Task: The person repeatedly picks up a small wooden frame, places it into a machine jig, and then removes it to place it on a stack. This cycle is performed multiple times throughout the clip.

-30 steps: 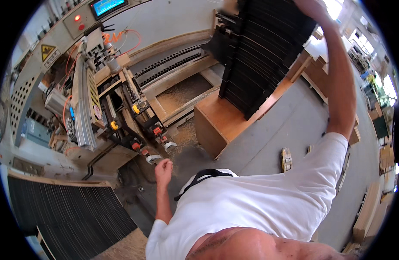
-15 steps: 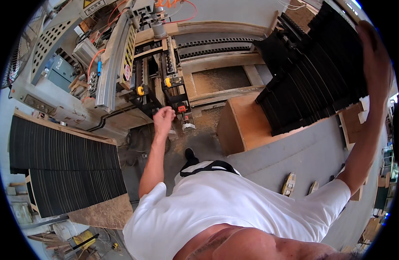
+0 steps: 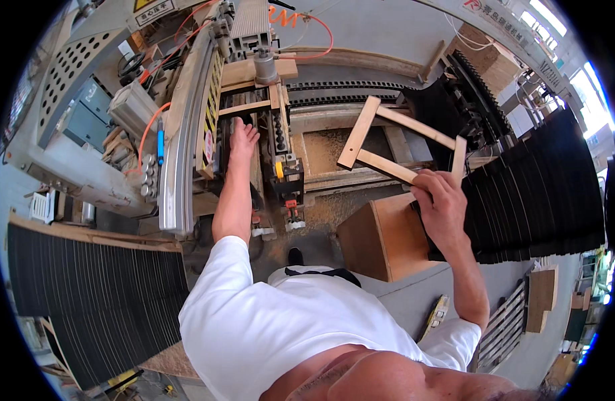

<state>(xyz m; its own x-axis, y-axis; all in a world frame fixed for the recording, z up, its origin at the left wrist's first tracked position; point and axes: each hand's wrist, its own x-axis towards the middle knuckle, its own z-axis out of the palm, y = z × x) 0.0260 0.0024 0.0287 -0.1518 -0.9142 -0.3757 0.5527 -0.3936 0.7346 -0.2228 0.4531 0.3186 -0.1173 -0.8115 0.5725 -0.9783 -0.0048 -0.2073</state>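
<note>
Head: right hand grips frame; left hand half-spread.

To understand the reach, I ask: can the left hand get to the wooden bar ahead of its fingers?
Probably yes. The left hand looks empty and close to the wooden bar, with nothing visible between; the right hand holds the wooden frame off to one side.

We are in a woodworking workshop: a big machine, sawdust and a wooden frame show it. We think boards lie toward the warped right edge.
</note>
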